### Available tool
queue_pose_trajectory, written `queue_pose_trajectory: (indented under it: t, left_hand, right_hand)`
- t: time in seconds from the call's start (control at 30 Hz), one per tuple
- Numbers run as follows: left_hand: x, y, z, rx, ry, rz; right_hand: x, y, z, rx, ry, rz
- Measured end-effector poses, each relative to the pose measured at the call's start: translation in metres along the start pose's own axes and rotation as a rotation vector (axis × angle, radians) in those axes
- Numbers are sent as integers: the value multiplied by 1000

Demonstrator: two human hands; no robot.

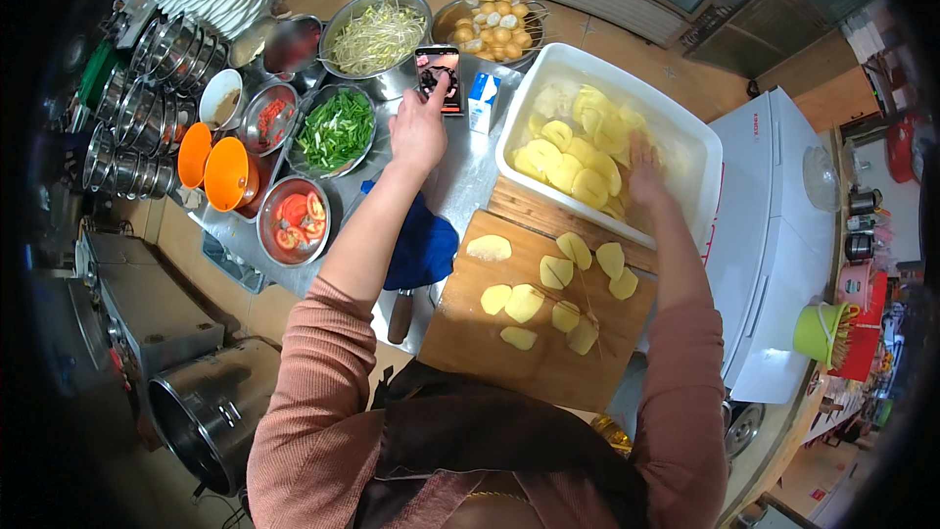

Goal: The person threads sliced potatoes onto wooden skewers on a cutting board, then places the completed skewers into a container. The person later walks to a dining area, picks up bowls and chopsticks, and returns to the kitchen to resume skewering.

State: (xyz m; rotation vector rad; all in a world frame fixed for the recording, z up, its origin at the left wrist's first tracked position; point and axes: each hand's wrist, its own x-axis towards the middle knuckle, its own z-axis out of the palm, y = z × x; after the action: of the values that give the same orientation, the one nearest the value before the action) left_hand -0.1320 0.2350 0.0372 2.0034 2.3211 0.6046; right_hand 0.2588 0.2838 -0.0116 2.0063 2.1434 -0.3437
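Observation:
My left hand [420, 134] reaches over the steel table [474, 169], its index finger extended onto the lit screen of a smartphone [449, 92]. Beside the phone stands a small blue-and-white carton [484, 101]. My right hand [646, 169] dips into a white plastic tub [608, 60] of cloudy water and potato slices [565, 162]. Its fingers are stretched out beneath the surface, near the slices, and I see nothing gripped. Closer to me, more potato slices [524, 303] lie scattered on a wooden cutting board [485, 353], with thin skewers among some of them.
A blue cloth [422, 246] and a wooden handle [400, 317] lie left of the board. Bowls of tomato slices [295, 210] and chopped greens [334, 125] stand farther left. Behind are bean sprouts [378, 37] and skewered balls [499, 26]. A white chest freezer [764, 235] borders the right.

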Motion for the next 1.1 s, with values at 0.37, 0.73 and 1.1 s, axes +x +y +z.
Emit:
queue_pose_trajectory:
  t: [0.37,0.73,1.1]
  left_hand:
    - [44,0,18,92,-83,-24]
    - [21,-2,20,103,-90,15]
    - [-26,-30,41,177,-153,0]
  right_hand:
    - [-3,-4,-1,99,6,40]
    - [0,5,5,117,61,-10]
    - [-10,-19,-5,-14,77,-251]
